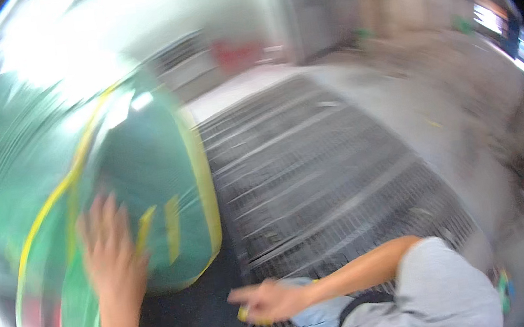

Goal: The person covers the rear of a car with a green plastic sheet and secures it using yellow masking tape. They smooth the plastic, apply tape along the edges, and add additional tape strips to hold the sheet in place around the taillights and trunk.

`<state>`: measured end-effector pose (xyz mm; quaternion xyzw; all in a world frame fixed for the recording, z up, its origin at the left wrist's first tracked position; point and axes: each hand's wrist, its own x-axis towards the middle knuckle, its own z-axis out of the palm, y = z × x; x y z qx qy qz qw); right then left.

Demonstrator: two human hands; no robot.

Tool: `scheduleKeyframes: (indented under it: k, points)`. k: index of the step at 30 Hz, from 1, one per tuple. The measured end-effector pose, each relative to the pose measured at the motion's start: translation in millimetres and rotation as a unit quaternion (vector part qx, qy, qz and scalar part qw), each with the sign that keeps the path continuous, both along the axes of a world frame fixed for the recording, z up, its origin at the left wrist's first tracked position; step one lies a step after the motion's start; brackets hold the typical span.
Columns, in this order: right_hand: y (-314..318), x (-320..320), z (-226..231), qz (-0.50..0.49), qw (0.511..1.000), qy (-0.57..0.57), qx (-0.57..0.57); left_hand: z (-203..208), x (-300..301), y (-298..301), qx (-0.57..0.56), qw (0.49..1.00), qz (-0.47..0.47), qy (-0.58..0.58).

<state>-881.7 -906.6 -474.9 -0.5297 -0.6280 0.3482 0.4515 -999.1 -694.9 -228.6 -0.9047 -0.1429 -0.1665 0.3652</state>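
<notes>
Green masking film (15, 149) drapes over a large rounded body, a vehicle by its shape, on the left. Strips of yellow masking tape (207, 190) edge a green-covered panel (141, 149), and two short strips cross its lower part. My left hand (112, 249) lies flat against the film beside those short strips, fingers stretched out, holding nothing. Close to my body, my right hand (273, 299) has its index finger pointing left. Its other fingers curl around a yellow roll of tape (254, 318), only partly visible. Motion blurs both hands somewhat.
Below the green panel is a dark black surface (184, 326). Grey metal floor grating (322, 169) runs ahead and right, bordered by concrete floor (394, 113). A pale boxy unit (186, 67) and a blurred red object (237, 53) stand by the far wall.
</notes>
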Motion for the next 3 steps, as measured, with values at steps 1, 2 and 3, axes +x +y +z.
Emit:
scheduleKeyframes:
  k: [1, 2, 3]
  points:
    - [-8.3, -19.4, -18.0, -0.003, 0.999, 0.041, 0.021, 5.4, -6.5, -11.4, -0.058, 0.997, 0.045, 0.028]
    - [-12.2, -41.4, -34.0, 0.008, 0.999, 0.031, -0.034, 11.9, -12.0, -22.4, -0.119, 0.986, 0.106, 0.040]
    - [-17.5, -59.8, -46.1, 0.005, 0.998, 0.019, -0.053, 22.2, -8.4, -28.8, -0.143, 0.975, 0.155, 0.069]
